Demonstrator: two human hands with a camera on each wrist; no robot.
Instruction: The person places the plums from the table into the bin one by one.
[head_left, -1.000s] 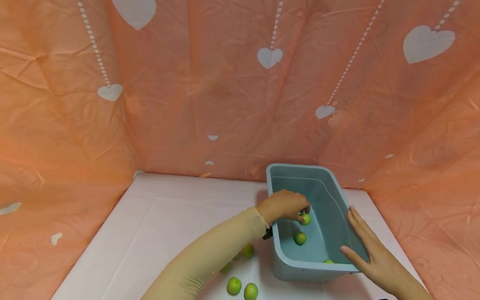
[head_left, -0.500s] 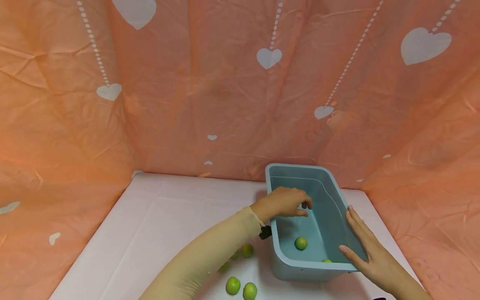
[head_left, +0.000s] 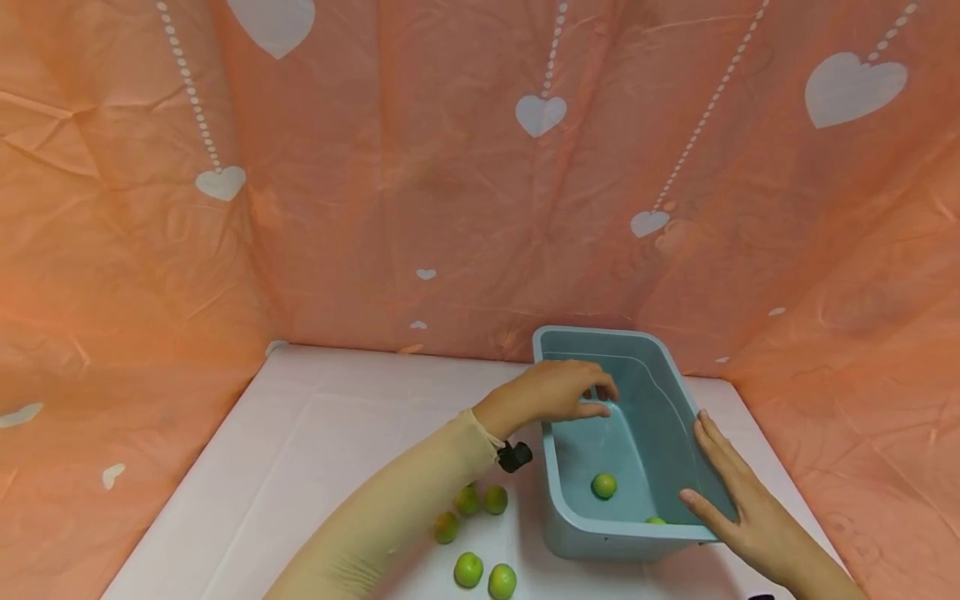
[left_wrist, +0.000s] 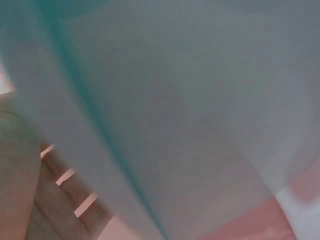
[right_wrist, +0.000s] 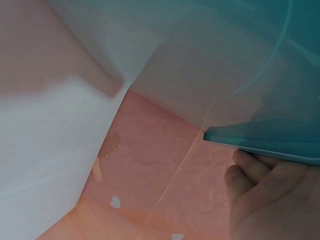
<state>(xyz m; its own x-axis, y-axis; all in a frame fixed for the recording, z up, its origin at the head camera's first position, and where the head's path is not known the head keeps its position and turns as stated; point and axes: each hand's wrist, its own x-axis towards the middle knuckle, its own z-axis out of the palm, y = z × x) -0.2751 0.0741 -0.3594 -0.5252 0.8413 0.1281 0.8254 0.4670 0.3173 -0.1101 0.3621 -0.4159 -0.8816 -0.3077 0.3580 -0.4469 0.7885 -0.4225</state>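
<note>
A blue-grey plastic bin (head_left: 600, 528) stands on the white table. Inside it, one round green lime-like fruit (head_left: 604, 486) lies on the floor, and another (head_left: 656, 521) is partly hidden by the near wall. My left hand (head_left: 551, 392) hangs over the bin's left rim, its fingers loosely bent and nothing in them. In the left wrist view, the bin's blurred wall covers part of that hand (left_wrist: 60, 200). My right hand (head_left: 750, 508) holds the bin at its near right corner, thumb inward. Its fingers (right_wrist: 250, 170) touch the rim's outer side in the right wrist view.
Several more green fruits, such as one near the front (head_left: 468, 570), lie on the white tabletop (head_left: 360, 400) left of the bin, partly behind my left sleeve (head_left: 405, 500). Orange sheeting (head_left: 450, 200) with white hearts encloses the back and sides.
My left hand has let go of a green fruit inside the bin, then risen and drawn back left, its fingers loosening. The right hand stays at the bin's corner.
</note>
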